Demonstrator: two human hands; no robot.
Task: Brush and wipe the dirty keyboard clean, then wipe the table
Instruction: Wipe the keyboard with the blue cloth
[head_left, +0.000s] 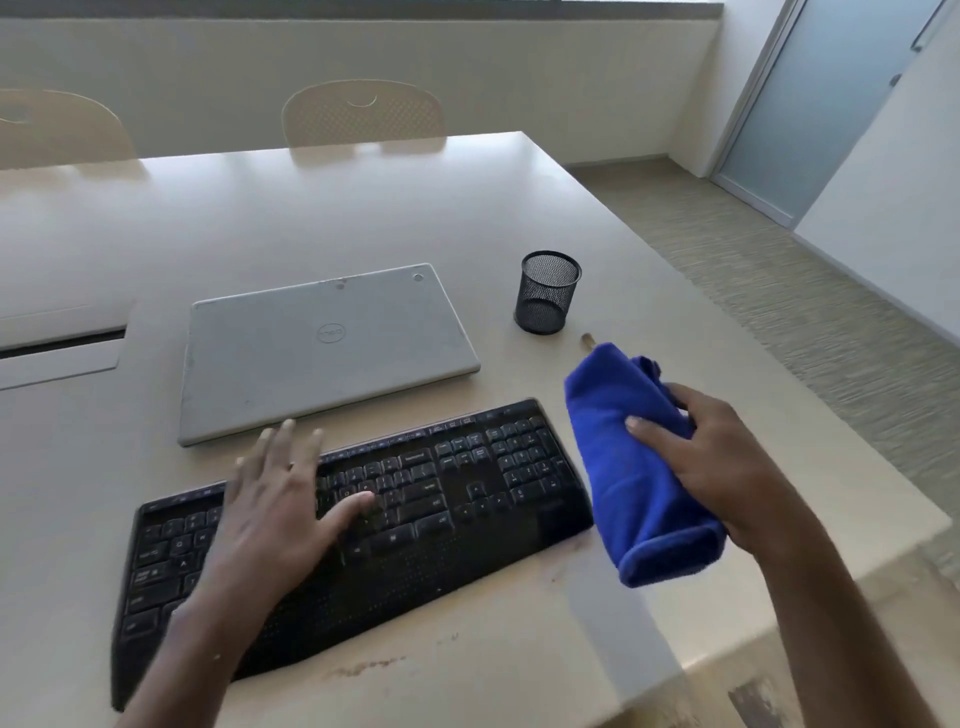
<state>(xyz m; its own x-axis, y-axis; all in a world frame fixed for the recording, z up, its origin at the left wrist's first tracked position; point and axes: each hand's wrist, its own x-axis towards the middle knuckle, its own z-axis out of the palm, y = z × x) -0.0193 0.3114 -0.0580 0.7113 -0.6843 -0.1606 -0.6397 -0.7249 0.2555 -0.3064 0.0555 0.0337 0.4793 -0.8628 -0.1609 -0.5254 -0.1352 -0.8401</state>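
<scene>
A black keyboard (441, 509) lies slanted across the near part of the beige table (363, 218). My left hand (275, 499) is spread flat over the keyboard's left-middle keys, fingers straight. Just off the keyboard's right end, my right hand (711, 462) grips a folded blue cloth (634, 467) and holds it above the table. A small brownish tip (588, 340) pokes out behind the cloth; the rest of that thing is hidden. Brown smudges (363, 667) mark the table in front of the keyboard.
A closed grey laptop (322, 348) lies behind the keyboard. A black mesh pen cup (546, 292) stands to its right. The table's right edge runs close past the cloth. Two chairs (363, 114) stand at the far side. A cable hatch (62, 343) sits at left.
</scene>
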